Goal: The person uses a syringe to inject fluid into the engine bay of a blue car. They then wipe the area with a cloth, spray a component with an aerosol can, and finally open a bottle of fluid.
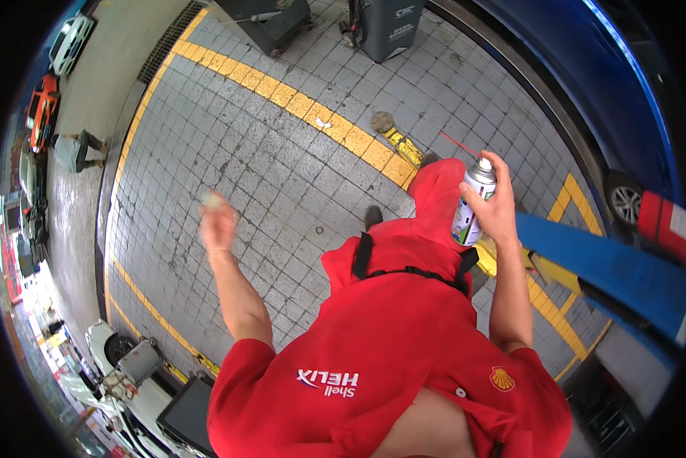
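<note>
My right hand point(499, 208) is wrapped round a silver spray can point(480, 180) with a printed label and a white nozzle. The forefinger rests on top, at the nozzle. A thin red straw point(459, 143) sticks out of it toward the upper left. The can is held nearly upright, close to my red-clad leg point(437, 185). My left hand point(218, 223) is raised out to the left over the tiled floor, smeared by motion. A pale yellowish blur shows at its fingertips; whether it is a held thing I cannot make out.
A yellow-and-black lift arm point(404, 147) with a round pad lies low ahead. A blue lift post point(610, 271) stands at right, below a blue car point(587, 84). A grey bin point(389, 32) and dark metal cart point(270, 27) are ahead. A person point(74, 153) is at far left.
</note>
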The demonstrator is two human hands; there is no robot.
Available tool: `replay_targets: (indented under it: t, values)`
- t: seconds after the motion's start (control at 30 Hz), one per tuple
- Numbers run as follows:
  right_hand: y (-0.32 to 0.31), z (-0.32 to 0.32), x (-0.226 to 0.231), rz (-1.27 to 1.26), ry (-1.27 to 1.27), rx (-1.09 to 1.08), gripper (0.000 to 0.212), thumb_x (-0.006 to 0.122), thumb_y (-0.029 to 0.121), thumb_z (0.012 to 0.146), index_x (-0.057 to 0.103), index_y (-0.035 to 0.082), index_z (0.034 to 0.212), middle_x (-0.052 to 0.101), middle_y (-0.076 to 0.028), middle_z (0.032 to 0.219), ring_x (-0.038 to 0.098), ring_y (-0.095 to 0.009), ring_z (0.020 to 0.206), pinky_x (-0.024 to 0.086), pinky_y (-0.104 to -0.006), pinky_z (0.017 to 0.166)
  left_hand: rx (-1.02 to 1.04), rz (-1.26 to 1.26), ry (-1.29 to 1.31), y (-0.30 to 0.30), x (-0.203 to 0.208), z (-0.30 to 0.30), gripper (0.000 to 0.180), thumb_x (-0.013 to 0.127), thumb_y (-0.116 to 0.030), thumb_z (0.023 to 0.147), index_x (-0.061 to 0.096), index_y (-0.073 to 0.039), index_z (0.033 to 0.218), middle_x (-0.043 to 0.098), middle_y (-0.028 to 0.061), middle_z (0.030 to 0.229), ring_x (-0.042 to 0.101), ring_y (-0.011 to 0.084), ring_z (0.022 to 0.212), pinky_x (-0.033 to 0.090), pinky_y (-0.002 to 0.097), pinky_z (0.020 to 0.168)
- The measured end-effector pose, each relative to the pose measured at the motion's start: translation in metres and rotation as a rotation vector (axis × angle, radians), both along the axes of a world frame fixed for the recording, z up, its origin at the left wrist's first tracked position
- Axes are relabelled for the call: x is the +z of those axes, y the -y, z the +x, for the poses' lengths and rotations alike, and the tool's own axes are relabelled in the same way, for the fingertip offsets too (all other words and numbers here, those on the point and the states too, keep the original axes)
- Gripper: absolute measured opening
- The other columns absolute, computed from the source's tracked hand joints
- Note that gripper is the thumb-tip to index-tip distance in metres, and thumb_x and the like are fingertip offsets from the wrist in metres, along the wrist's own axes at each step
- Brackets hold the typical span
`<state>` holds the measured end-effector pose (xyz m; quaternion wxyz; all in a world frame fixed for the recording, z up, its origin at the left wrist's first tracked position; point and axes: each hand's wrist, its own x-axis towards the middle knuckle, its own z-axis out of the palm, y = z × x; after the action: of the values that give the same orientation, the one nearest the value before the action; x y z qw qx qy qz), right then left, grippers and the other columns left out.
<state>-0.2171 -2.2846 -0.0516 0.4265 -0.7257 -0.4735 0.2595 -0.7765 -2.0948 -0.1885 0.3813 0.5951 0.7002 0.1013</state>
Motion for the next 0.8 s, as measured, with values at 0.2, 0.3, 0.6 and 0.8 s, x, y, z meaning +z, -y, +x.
replay_targets:
  t: [0.2, 0.3, 0.6, 0.8]
  values:
    - [-0.057, 0.061, -0.024, -0.047, -0.147, -0.020, 0.062, 0.080, 0.016, 0.080, 0.052, 0.006, 0.135, 0.056, -0.012, 0.122, 0.059, -0.024, 0.109, 0.049, -0.0355, 0.094, 0.155, -0.764, 0.108, 0.164, -0.078, 0.042, 0.070, 0.080, -0.039, 0.083, 0.058, 0.007, 0.130, 0.069, 0.0197, 0.119, 0.067, 0.0266, 0.110, 0.054, 0.0411, 0.091]
    - [-0.106, 0.112, -0.050, -0.004, -0.113, 0.073, 0.062, 0.080, 0.017, 0.079, 0.053, 0.007, 0.134, 0.056, -0.013, 0.119, 0.057, -0.025, 0.110, 0.047, -0.0370, 0.096, 0.010, -0.409, -0.120, 0.138, -0.117, 0.049, 0.068, 0.080, -0.038, 0.084, 0.058, 0.008, 0.129, 0.069, 0.0195, 0.119, 0.067, 0.0257, 0.110, 0.053, 0.0392, 0.092]
    - [-0.262, 0.262, -0.001, -0.007, 0.046, 0.377, 0.061, 0.079, 0.022, 0.080, 0.053, 0.014, 0.135, 0.054, -0.014, 0.116, 0.059, -0.032, 0.108, 0.050, -0.0408, 0.091, 0.175, -0.177, 0.722, -0.110, 0.050, 0.323, 0.051, 0.071, -0.034, 0.094, 0.060, 0.000, 0.131, 0.068, 0.0078, 0.110, 0.063, 0.0154, 0.102, 0.052, 0.0322, 0.087]
    - [-0.316, 0.334, 0.016, 0.047, -0.024, 0.397, 0.063, 0.079, 0.022, 0.080, 0.052, 0.012, 0.135, 0.054, -0.013, 0.115, 0.059, -0.031, 0.106, 0.049, -0.0396, 0.091, 0.167, -0.315, 0.381, -0.172, -0.002, 0.357, 0.052, 0.070, -0.029, 0.095, 0.055, -0.004, 0.138, 0.065, 0.0089, 0.119, 0.064, 0.0199, 0.105, 0.053, 0.0348, 0.088]
